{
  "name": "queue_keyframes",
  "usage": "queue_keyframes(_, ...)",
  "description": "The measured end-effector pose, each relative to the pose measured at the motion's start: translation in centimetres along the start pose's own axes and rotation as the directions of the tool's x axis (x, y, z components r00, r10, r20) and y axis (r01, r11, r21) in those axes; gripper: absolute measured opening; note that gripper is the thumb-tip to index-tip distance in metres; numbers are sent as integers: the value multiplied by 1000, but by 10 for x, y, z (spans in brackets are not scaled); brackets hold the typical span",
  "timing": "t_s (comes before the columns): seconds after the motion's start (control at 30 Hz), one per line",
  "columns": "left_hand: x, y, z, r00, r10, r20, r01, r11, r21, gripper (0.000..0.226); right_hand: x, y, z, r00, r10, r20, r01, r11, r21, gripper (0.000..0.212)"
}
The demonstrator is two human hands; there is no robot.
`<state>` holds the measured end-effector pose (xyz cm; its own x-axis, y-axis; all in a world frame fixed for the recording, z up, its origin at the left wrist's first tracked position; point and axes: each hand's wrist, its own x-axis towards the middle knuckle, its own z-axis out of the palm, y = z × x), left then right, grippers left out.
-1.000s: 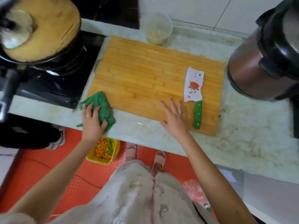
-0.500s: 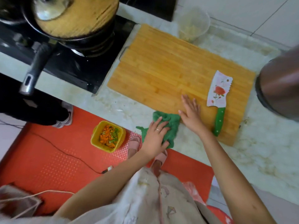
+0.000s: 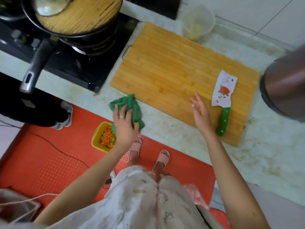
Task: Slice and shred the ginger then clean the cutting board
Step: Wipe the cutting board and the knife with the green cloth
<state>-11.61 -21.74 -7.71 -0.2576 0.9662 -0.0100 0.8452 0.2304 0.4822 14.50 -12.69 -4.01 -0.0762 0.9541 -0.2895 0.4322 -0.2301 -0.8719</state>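
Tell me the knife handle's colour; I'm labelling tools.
Green with small pale dots, on the knife handle, seen in the head view.

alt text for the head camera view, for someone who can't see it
Seen from above, a person's left hand grips a green cloth on the pale countertop at the near left corner of a bare bamboo cutting board, with the open right hand over the board's near edge. A flower-printed cleaver with a green handle lies on the board's right side.
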Motion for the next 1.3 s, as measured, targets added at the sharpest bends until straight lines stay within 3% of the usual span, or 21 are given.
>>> queue_keyframes(0.17, -52, 72, 50, 933, 323, 157, -308, 944, -115, 52, -40, 4, -16, 940, -165, -299, 148, 986, -79, 30)
queue_keyframes(0.27, -75, 106, 74, 836, 502, 220, -475, 864, -167, 51, -74, 24, -35, 875, -153, -460, 144, 988, -56, 29)
queue_keyframes(0.4, -90, 152, 100, 797, 554, 239, -515, 831, -209, 48, -128, 56, -68, 729, -62, -682, 65, 998, -22, 27)
queue_keyframes(0.5, -102, 185, 122, 716, 651, 251, -601, 758, -252, 48, -169, 79, -88, 675, 10, -737, -10, 1000, 5, 25)
queue_keyframes(0.57, -114, 210, 135, 641, 708, 297, -651, 706, -278, 49, -192, 94, -100, 637, 71, -767, -62, 997, 42, 24)
queue_keyframes(0.67, -132, 254, 152, 422, 802, 423, -734, 576, -360, 60, -217, 109, -117, 545, 180, -819, -111, 983, 143, 22)
queue_keyframes(0.73, -138, 289, 158, 304, 828, 471, -639, 544, -544, 56, -229, 115, -124, 482, 220, -848, -101, 975, 196, 23)
queue_keyframes(0.8, -138, 323, 150, 279, 779, 561, -385, 626, -678, 53, -238, 116, -130, 415, 215, -884, -73, 976, 204, 25)
queue_keyframes(0.87, -133, 346, 138, 324, 740, 589, -186, 660, -728, 52, -242, 112, -137, 385, 165, -908, -107, 985, 133, 29)
queue_keyframes(0.93, -126, 354, 130, 436, 761, 481, -186, 599, -779, 50, -235, 101, -146, 444, 23, -896, -146, 988, -47, 44)
queue_keyframes(0.97, -122, 354, 128, 465, 776, 426, -225, 569, -791, 51, -229, 97, -149, 514, -64, -855, -135, 979, -155, 55)
queue_keyframes(1.03, -110, 350, 121, 469, 788, 399, -249, 551, -797, 53, -212, 87, -155, 717, -166, -677, -115, 930, -350, 77)
queue_keyframes(1.1, -94, 346, 116, 468, 773, 428, -198, 564, -802, 55, -194, 91, -164, 843, -160, -513, -140, 856, -497, 87)
queue_keyframes(1.17, -75, 342, 114, 459, 706, 539, -82, 638, -766, 52, -178, 103, -171, 880, -82, -468, -216, 808, -548, 80)
queue_keyframes(1.23, -54, 336, 108, 404, 657, 636, -54, 712, -700, 43, -168, 112, -177, 885, 45, -463, -340, 742, -578, 64)
queue_keyframes(1.3, -31, 323, 101, 416, 717, 559, -267, 684, -679, 39, -162, 113, -185, 900, 139, -413, -390, 680, -621, 67)
